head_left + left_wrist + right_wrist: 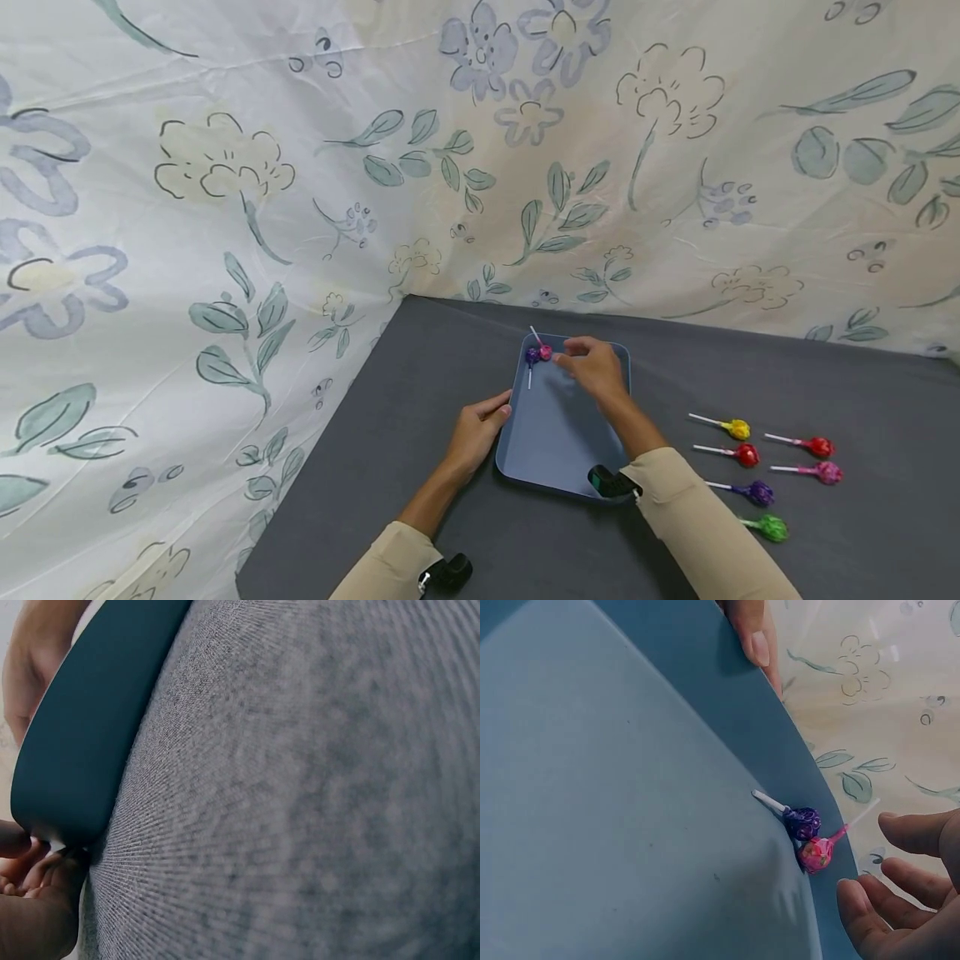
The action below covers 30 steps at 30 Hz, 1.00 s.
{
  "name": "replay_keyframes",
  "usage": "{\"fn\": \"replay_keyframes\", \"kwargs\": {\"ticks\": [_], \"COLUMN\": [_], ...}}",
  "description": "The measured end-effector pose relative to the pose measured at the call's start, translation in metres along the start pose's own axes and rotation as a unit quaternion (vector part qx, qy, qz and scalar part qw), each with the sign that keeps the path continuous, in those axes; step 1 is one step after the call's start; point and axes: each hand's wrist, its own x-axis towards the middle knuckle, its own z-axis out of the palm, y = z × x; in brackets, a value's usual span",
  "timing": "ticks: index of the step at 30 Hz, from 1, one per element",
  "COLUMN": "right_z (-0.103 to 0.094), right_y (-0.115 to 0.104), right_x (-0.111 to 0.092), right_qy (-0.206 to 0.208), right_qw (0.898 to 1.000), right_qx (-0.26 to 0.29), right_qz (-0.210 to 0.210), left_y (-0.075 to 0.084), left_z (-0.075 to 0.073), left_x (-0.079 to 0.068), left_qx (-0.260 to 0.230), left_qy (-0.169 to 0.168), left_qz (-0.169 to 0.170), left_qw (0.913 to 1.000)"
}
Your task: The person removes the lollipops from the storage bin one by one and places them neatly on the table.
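A blue-grey tray lies on the dark cloth. My left hand holds its left rim, and the right wrist view shows that thumb over the edge with fingers behind. In the tray's far left corner are a purple lollipop and a pink lollipop, heads together. The pink one's stick leans over the rim; the purple one's points back into the tray. Over the tray's far part, my right hand hovers just right of the pink lollipop, fingers loosely bent and apart, holding nothing.
On the cloth right of the tray lie several wrapped lollipops, among them a yellow lollipop, a green lollipop partly behind the right sleeve, and a pink-wrapped lollipop. A flowered curtain borders the table's back and left.
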Motion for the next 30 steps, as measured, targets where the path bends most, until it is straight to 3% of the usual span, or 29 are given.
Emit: {"fn": "replay_keyframes", "kwargs": {"ticks": [19, 30], "right_z": [0.018, 0.026], "right_y": [-0.004, 0.002], "right_x": [0.019, 0.026], "right_qy": [-0.01, -0.02], "right_qw": [1.0, 0.999], "right_qx": [-0.028, -0.04], "right_qz": [-0.005, -0.018], "left_y": [0.002, 0.003], "left_z": [-0.001, 0.001], "left_x": [0.004, -0.001], "left_qx": [-0.004, 0.002], "left_qy": [-0.008, -0.007], "left_qz": [-0.01, -0.004], "left_qw": [0.9999, 1.0]}}
